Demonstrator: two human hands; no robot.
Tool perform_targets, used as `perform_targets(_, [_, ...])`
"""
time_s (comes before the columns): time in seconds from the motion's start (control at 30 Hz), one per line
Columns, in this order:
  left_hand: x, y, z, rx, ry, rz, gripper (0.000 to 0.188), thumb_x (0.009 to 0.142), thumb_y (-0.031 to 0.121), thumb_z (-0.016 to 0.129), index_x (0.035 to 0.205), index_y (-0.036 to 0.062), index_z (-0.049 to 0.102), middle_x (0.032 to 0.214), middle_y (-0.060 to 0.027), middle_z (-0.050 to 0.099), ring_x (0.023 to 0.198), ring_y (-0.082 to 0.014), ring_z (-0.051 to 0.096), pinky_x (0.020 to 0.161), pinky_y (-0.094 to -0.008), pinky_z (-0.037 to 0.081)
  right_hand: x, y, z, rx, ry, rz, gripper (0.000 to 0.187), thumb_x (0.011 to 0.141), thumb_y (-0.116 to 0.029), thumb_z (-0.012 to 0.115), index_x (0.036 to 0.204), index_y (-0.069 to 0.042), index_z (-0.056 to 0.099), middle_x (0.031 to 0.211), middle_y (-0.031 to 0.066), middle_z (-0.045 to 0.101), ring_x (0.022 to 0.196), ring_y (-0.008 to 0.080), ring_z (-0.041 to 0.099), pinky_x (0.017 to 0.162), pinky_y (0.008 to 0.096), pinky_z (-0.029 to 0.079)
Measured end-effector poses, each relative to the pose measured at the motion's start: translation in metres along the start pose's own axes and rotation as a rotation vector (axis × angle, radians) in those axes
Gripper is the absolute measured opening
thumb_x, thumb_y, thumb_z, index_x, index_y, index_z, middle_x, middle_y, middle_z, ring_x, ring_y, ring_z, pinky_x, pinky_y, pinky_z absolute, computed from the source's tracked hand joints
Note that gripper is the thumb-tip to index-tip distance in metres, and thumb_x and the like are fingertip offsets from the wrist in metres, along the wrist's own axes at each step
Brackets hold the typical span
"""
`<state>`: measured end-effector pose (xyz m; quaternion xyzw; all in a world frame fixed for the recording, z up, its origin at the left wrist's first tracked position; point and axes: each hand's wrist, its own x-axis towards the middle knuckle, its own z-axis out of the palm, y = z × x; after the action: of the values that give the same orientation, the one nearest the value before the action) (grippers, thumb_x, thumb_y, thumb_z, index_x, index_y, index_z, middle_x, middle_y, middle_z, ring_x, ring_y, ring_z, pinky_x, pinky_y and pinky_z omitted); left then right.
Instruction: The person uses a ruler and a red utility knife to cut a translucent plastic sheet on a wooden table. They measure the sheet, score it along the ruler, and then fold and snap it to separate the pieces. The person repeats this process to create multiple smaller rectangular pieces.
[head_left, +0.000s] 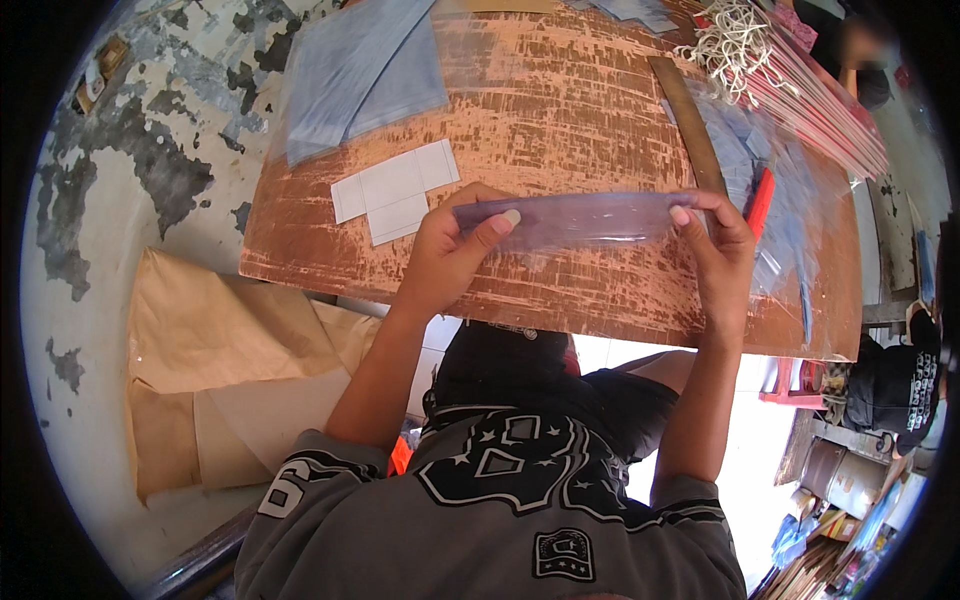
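A long strip of clear, purplish plastic sheet (595,220) stretches between my two hands, above the near part of the worn brown table. My left hand (455,240) pinches its left end, thumb on top. At the other end my right hand (715,245) grips it between thumb and fingers. Just beyond my left hand lies a white paper template (397,190) with creased or drawn lines. A red-handled tool (762,203), perhaps a cutter, rests beside my right hand. The fingers under the plastic are partly hidden.
Larger clear bluish plastic sheets (395,90) lie at the table's far left. A brown ruler-like strip (688,125) and a heap of plastic offcuts (785,240) are on the right. Behind them sit pink-and-white rods (820,105) with white cord (735,45). Brown paper (225,330) is at lower left.
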<state>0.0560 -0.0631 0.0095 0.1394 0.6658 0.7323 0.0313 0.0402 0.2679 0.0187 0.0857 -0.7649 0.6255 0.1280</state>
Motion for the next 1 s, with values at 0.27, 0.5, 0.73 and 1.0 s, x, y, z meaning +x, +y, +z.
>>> perform_targets(0.27, [-0.017, -0.001, 0.009, -0.074, 0.072, 0.06, 0.024, 0.107, 0.012, 0.07, 0.125, -0.0014, 0.064, 0.116, -0.005, 0.069, 0.106, -0.0102, 0.064, 0.096, -0.0276, 0.051, -0.005, -0.004, -0.005, 0.001, -0.082, -0.085, 0.019, 0.092, -0.003, 0.083, 0.11, -0.003, 0.076, 0.115, 0.0057, 0.077, 0.11, 0.0135, 0.067, 0.1, 0.0308, 0.05])
perform_targets(0.5, [-0.026, -0.004, 0.022, -0.153, 0.141, 0.079, 0.022, 0.105, 0.009, 0.071, 0.124, -0.0009, 0.063, 0.119, -0.0054, 0.068, 0.108, -0.0098, 0.064, 0.095, -0.0264, 0.051, -0.004, -0.01, -0.004, 0.011, -0.087, -0.079, 0.013, 0.092, -0.001, 0.082, 0.104, -0.003, 0.077, 0.108, 0.0051, 0.077, 0.104, 0.0143, 0.069, 0.096, 0.0297, 0.052])
perform_targets(0.73, [-0.025, -0.008, 0.025, -0.131, 0.127, 0.077, 0.02, 0.107, 0.01, 0.07, 0.123, -0.0004, 0.064, 0.118, -0.0052, 0.069, 0.105, -0.009, 0.063, 0.093, -0.0262, 0.051, -0.004, -0.009, -0.006, 0.023, -0.087, -0.074, 0.011, 0.092, -0.001, 0.083, 0.101, -0.002, 0.077, 0.106, 0.0058, 0.077, 0.101, 0.0141, 0.069, 0.093, 0.0296, 0.051])
perform_targets(1.0, [-0.022, -0.014, 0.026, -0.081, 0.161, 0.174, 0.013, 0.109, 0.011, 0.068, 0.115, 0.0006, 0.063, 0.119, -0.009, 0.07, 0.106, -0.0104, 0.063, 0.095, -0.0274, 0.05, -0.003, -0.004, -0.007, 0.016, -0.08, -0.091, 0.012, 0.089, -0.001, 0.085, 0.097, -0.002, 0.075, 0.106, 0.0068, 0.076, 0.102, 0.0153, 0.068, 0.094, 0.0302, 0.05])
